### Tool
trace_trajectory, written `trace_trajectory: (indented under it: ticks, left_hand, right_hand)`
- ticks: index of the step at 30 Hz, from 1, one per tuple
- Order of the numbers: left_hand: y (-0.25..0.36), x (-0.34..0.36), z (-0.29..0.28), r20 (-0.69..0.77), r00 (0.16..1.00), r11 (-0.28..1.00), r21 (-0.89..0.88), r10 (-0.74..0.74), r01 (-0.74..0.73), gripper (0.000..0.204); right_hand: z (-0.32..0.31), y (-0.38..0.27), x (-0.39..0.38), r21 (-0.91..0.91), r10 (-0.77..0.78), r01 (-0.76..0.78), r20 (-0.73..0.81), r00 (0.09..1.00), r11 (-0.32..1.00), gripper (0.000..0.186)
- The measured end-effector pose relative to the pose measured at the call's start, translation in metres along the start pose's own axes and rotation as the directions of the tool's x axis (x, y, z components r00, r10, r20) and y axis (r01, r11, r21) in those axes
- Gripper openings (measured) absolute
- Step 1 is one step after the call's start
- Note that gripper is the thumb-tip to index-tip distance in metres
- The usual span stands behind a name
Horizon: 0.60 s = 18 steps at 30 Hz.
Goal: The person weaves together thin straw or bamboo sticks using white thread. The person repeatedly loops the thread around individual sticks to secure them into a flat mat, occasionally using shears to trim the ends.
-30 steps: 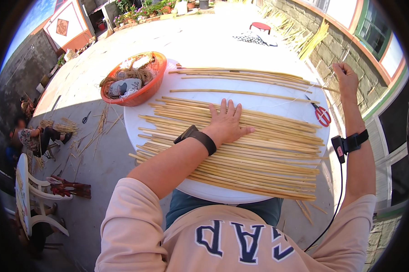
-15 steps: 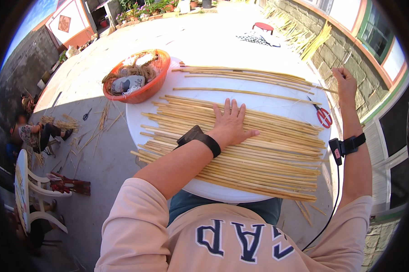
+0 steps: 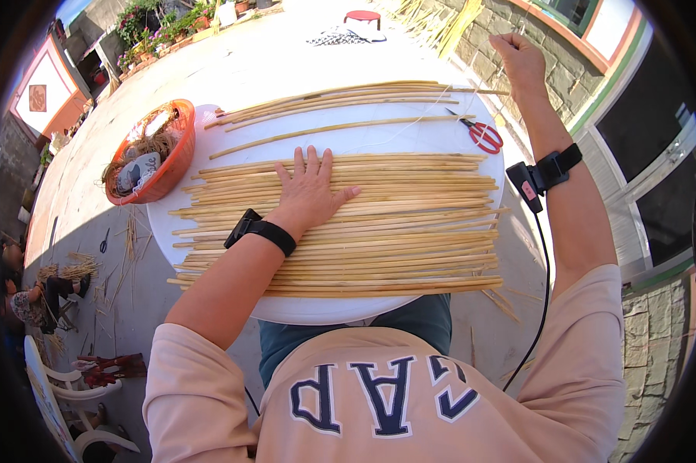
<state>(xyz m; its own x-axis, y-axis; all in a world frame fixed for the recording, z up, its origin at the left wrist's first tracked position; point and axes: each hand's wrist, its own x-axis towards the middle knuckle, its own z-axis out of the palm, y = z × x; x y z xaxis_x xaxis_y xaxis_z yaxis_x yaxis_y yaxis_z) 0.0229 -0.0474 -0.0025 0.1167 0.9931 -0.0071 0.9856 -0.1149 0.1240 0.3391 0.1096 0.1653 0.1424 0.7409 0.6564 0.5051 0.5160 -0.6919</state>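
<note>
Across our white table, we have a row of straw-coloured stalks laid side by side. Our left hand rests flat on them, fingers spread and released. Beyond lies a single stalk, red-handled scissors at its right end. Our right hand is raised, fingers clenched; we cannot tell what they grasp. Farther stands a red stool.
</note>
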Motion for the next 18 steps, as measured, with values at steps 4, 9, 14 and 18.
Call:
trace_trajectory:
  ticks: [4, 9, 14, 18]
  left_hand:
    - [-0.010, 0.006, -0.014, -0.001, 1.000, 0.994, -0.111, 0.015, -0.015, 0.083]
    - [-0.018, -0.008, -0.026, -0.047, 0.990, 0.988, -0.075, 0.130, -0.133, 0.075]
    - [-0.001, -0.027, -0.011, 0.109, 0.973, 0.979, -0.022, 0.203, -0.202, 0.076]
    - [-0.002, -0.014, -0.004, 0.072, 0.980, 0.983, 0.009, 0.183, -0.185, 0.077]
  right_hand:
    - [-0.002, -0.010, -0.005, -0.073, -0.020, 0.021, 0.014, 1.000, 0.997, 0.021]
    - [-0.002, -0.009, -0.008, -0.073, -0.012, 0.014, 0.038, 0.999, 0.997, 0.022]
    - [0.003, -0.003, -0.008, -0.075, -0.037, 0.041, 0.052, 0.998, 0.996, 0.024]
    - [0.006, 0.000, -0.006, -0.093, -0.051, 0.055, 0.044, 0.998, 0.994, 0.025]
